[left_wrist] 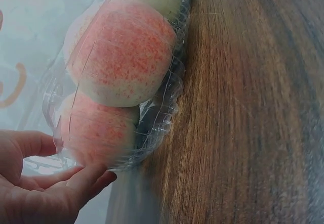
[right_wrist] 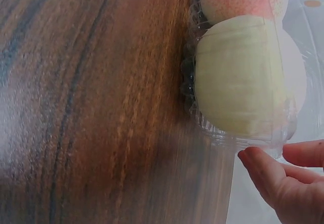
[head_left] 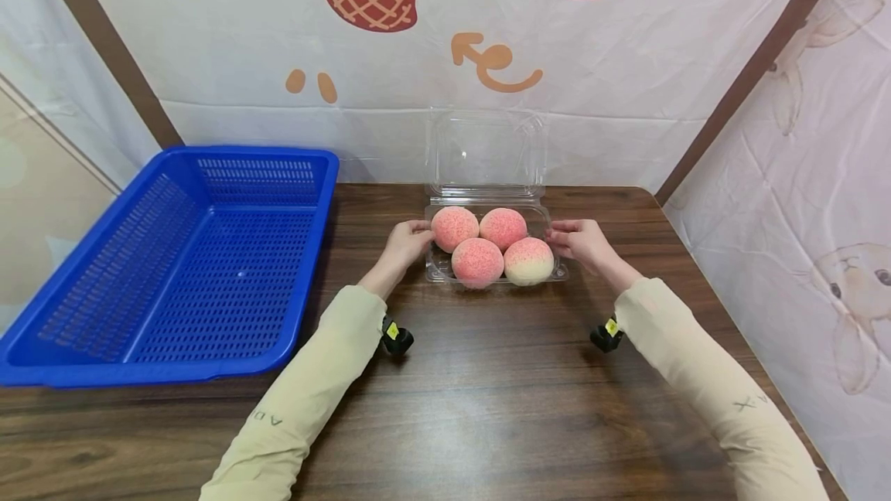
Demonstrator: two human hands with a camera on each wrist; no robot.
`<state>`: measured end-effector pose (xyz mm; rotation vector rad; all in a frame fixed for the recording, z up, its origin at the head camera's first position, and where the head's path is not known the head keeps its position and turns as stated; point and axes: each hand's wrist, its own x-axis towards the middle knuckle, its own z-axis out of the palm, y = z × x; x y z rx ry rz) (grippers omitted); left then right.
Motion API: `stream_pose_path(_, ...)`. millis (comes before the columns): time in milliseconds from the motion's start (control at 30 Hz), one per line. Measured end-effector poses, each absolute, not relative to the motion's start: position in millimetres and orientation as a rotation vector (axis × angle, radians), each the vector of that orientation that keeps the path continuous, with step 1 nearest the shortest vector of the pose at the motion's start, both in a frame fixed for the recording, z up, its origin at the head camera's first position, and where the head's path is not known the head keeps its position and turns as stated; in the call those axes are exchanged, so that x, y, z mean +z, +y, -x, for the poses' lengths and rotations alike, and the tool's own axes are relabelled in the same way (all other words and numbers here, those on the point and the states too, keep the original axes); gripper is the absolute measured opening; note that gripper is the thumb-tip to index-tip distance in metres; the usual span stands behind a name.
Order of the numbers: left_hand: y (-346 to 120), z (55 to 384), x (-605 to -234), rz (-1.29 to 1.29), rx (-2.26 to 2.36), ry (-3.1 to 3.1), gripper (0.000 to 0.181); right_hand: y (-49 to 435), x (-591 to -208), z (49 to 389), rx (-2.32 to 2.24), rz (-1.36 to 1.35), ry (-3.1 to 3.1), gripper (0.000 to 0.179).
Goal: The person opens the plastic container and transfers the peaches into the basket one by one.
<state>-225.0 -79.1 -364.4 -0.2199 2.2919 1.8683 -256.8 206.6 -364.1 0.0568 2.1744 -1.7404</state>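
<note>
A clear plastic clamshell container (head_left: 440, 270) stands on the table with its lid (head_left: 487, 153) raised at the back. Several round peaches (head_left: 477, 261), pink-speckled, fill its base; the front right peach (head_left: 530, 263) shows a pale cream lower half. My left hand (head_left: 406, 244) pinches the container's left end, and in the left wrist view its thumb and fingers lie on either side of the edge. At the right end, my right hand (head_left: 581, 242) pinches the rim between thumb and fingers, close to the pale peach (right_wrist: 238, 77).
A large blue perforated plastic basket (head_left: 316, 253) stands on the left of the brown wooden table (head_left: 501, 393). Behind the table hangs a white printed cloth (head_left: 599, 60), and another cloth with rabbit pictures (head_left: 786, 199) runs along the right side.
</note>
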Motion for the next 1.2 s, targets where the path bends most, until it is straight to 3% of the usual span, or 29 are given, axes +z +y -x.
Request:
stream_pose_path(200,-82,236,-383,0.219,1.922,2.224,0.04,207,-365,254,-1.729,-0.06,2.177,0.044)
stream_pose_path(1200,-84,224,-384,0.203,1.899,2.205,0.04,212,-366,239,-1.703,-0.039,2.175,0.042)
